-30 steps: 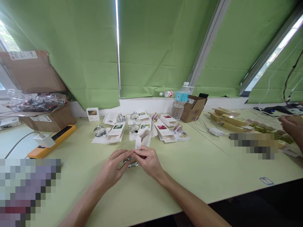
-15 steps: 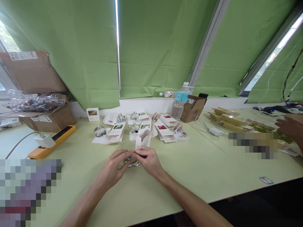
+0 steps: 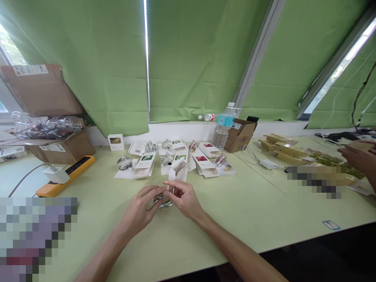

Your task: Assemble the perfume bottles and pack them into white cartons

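Observation:
On the table before me stands a small clear glass perfume bottle [image 3: 165, 203], partly covered by my fingers. My left hand [image 3: 143, 201] is closed around its left side, thumb low and fingertips near the top. At the bottle's neck, my right hand [image 3: 185, 197] curls its thumb and fingers in a loose pinch, with the index finger raised. A pale bit shows between those fingers, too small to name. Just beyond my hands is an opened white carton [image 3: 178, 171]. Behind it, similar glass bottles [image 3: 167, 159] and white boxes [image 3: 145, 162] with flower pictures lie in rows.
At left are a cardboard box [image 3: 63, 149] of plastic-wrapped items and an orange power strip [image 3: 66, 178] with a white plug. A water bottle [image 3: 222, 131] and small carton [image 3: 241, 135] stand at the back. On the right, another person's hand [image 3: 358, 156] is near yellowish trays [image 3: 289, 152].
My right index finger has lifted and opened away from the bottle's top. My left hand keeps its hold. The other person's hand at right has shifted slightly.

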Available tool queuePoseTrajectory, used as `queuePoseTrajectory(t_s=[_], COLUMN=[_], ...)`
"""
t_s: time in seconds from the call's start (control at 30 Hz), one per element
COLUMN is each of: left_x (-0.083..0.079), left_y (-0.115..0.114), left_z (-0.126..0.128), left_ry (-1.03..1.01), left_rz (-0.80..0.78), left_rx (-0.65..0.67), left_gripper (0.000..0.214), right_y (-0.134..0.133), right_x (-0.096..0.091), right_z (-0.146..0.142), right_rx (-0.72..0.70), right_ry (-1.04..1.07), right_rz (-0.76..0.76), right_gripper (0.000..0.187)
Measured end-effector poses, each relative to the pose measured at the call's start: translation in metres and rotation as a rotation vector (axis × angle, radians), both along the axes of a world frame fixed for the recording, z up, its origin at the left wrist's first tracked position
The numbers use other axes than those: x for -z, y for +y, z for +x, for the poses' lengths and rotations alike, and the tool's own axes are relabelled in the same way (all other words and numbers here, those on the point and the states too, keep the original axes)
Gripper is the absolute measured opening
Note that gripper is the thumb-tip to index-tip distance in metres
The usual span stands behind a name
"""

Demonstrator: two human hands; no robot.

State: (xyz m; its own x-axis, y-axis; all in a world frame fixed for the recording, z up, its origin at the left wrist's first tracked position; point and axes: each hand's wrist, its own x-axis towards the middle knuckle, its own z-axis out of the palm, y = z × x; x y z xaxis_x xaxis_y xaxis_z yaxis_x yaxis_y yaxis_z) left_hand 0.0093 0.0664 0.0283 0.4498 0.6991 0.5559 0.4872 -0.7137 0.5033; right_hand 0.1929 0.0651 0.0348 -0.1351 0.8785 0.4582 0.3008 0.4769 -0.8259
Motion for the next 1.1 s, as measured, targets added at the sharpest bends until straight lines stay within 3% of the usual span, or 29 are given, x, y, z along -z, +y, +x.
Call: queuePoseTrajectory(t_s=[0.5,0.8,1.1], left_x=[-0.0004,0.0,0.0025], left_y=[-0.0017,-0.001,0.0006], left_z=[0.001,0.0013,-0.0006], left_ry=[0.005,0.001,0.024], left_rz=[-0.015,0.009,-0.006], left_rx=[0.01,0.005,0.012], left_gripper=[0.034,0.035,0.035], right_y=[0.0022,0.0004,0.0016], right_x=[0.0069,0.0021,0.0045], right_z=[-0.0044,-0.0037,-0.0061], right_rx=[-0.033,-0.066,-0.055], right_ry=[0.113,0.07,0.095], right_rz=[-0.163,-0.141,-0.151], right_gripper=[0.026,0.032,0.022])
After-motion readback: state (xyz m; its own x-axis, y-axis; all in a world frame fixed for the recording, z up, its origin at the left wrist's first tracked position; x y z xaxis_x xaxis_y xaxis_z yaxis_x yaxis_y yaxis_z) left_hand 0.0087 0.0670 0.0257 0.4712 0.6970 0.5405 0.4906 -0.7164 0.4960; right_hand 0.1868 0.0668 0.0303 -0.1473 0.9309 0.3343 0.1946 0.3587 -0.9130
